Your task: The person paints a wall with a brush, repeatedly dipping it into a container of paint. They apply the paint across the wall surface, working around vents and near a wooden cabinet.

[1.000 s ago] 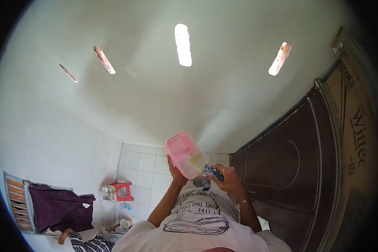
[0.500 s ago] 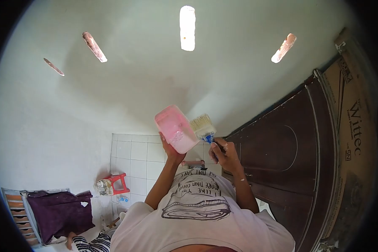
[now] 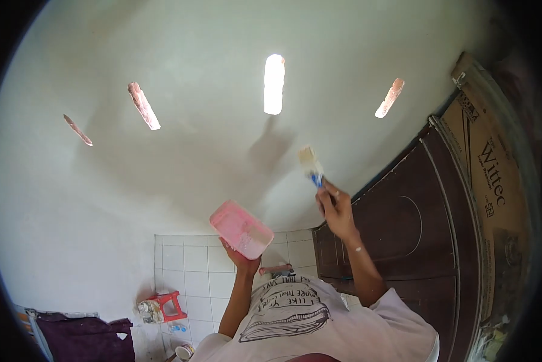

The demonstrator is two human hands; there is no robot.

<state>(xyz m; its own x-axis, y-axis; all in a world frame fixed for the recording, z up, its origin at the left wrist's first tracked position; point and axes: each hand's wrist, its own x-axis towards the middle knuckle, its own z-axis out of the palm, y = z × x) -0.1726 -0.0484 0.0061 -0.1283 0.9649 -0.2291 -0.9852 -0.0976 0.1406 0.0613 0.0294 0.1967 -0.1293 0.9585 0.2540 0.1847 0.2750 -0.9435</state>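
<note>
My left hand [image 3: 242, 259] grips a pink plastic tub [image 3: 226, 218] from below and behind, its opening facing up toward me. Pale paint lies in the lower part of the tub. In my right hand [image 3: 337, 208] is a wide paintbrush [image 3: 311, 163] with pale bristles and a blue section by the handle. The brush points up, raised in front of the pale wall [image 3: 211, 120], its bristles close to the wall surface. Spots of paint show on my right wrist.
Several narrow slots, among them a bright one [image 3: 274, 84], pierce the wall. A dark wooden door [image 3: 391, 229] and a Wittec cardboard sheet [image 3: 494, 181] are at right. Low on the left stand a red stool [image 3: 173, 306] and a purple cloth [image 3: 84, 341] over the tiled floor [image 3: 196, 259].
My right hand has lifted the paintbrush up and right, away from the tub's rim. The tub sits lower in view, and the whole view has tilted upward.
</note>
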